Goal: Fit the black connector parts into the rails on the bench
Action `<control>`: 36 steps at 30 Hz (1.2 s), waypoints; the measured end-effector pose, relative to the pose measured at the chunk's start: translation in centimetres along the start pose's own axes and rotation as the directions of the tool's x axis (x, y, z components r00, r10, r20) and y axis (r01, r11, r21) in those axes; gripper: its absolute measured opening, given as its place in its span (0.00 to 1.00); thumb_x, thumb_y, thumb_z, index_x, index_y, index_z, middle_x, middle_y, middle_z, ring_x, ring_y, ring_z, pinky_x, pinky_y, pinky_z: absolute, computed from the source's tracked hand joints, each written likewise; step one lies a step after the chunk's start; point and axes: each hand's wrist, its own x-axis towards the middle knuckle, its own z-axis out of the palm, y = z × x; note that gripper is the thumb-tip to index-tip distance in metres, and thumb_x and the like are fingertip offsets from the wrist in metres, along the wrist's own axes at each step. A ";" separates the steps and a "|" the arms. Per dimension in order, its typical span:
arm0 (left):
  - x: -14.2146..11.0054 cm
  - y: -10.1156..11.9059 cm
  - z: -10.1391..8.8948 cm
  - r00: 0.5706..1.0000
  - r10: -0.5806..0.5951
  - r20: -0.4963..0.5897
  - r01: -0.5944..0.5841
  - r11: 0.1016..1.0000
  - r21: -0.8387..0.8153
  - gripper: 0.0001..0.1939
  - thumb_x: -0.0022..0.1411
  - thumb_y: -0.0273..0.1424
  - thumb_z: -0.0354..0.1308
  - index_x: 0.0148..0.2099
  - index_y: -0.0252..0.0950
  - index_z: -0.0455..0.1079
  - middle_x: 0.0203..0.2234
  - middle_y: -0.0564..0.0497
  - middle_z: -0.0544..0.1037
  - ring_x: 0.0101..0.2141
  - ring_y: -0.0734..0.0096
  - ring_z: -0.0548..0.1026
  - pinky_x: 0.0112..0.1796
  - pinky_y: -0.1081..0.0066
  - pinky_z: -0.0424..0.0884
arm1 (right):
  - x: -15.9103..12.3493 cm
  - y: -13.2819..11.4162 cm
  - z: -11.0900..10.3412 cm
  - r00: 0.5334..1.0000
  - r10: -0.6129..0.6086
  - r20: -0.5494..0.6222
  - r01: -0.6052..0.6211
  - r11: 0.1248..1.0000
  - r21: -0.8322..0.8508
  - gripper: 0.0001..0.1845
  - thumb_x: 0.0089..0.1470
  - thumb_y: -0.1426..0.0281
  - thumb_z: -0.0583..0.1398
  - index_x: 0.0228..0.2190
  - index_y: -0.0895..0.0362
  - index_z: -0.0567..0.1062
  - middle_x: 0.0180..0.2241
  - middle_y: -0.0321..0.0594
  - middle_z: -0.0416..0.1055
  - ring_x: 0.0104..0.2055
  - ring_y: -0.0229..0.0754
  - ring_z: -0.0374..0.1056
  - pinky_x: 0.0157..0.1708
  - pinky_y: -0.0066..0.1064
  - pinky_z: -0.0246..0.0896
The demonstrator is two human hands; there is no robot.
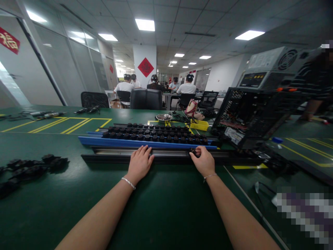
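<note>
A long black channel rail (106, 158) lies crosswise on the green table in front of me. My left hand (140, 163) rests on it with the fingers stretched out over its far edge. Farther right, my right hand (205, 161) pinches a small black socket-like block (193, 151) at the rail's channel; whether the block sits inside the channel I cannot tell. Just behind lies a blue rail (109, 141). Beyond it, rows of similar black blocks (154, 138) stand in further rails.
Loose black blocks (33, 168) lie at the left. At the back are a metal bowl (163, 118) and a yellow bin (199, 125). An open computer case (262, 116) with power supplies on top stands right, near a person in dark clothes. Several people sit far off.
</note>
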 end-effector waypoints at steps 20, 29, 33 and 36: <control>0.0 0.0 0.1 1.000 0.004 -0.017 -0.004 1.000 0.002 0.24 0.64 0.41 0.39 0.56 0.38 0.63 0.55 0.46 0.67 0.56 0.60 0.61 0.52 0.58 0.60 | -0.3 -0.9 0.4 0.996 -0.085 0.004 0.085 0.996 0.039 0.11 0.46 0.64 0.58 0.33 0.55 0.67 0.30 0.38 0.73 0.32 0.42 0.69 0.36 0.35 0.61; 0.0 -0.1 0.0 1.000 0.005 -0.019 -0.005 1.000 -0.011 0.24 0.64 0.41 0.39 0.56 0.39 0.63 0.54 0.46 0.67 0.56 0.59 0.61 0.52 0.58 0.60 | -0.3 -1.4 0.2 0.984 -0.174 0.030 0.174 0.985 -0.006 0.08 0.49 0.68 0.54 0.34 0.55 0.68 0.29 0.39 0.73 0.34 0.44 0.68 0.38 0.36 0.60; 0.0 0.0 0.0 1.000 0.000 -0.013 0.000 1.000 -0.017 0.23 0.64 0.41 0.39 0.56 0.40 0.63 0.55 0.46 0.67 0.56 0.60 0.60 0.52 0.58 0.59 | -0.2 -1.3 0.1 0.983 -0.178 0.043 0.179 0.983 -0.027 0.07 0.50 0.68 0.54 0.33 0.55 0.69 0.29 0.40 0.73 0.34 0.44 0.68 0.41 0.37 0.58; 0.0 0.0 -0.1 1.000 -0.001 -0.006 0.001 1.000 -0.013 0.24 0.64 0.41 0.39 0.56 0.39 0.63 0.55 0.46 0.67 0.56 0.60 0.60 0.52 0.58 0.59 | -0.1 -1.3 0.2 0.980 -0.185 0.073 0.190 0.979 -0.077 0.08 0.51 0.67 0.52 0.30 0.55 0.70 0.30 0.41 0.73 0.33 0.44 0.67 0.41 0.37 0.57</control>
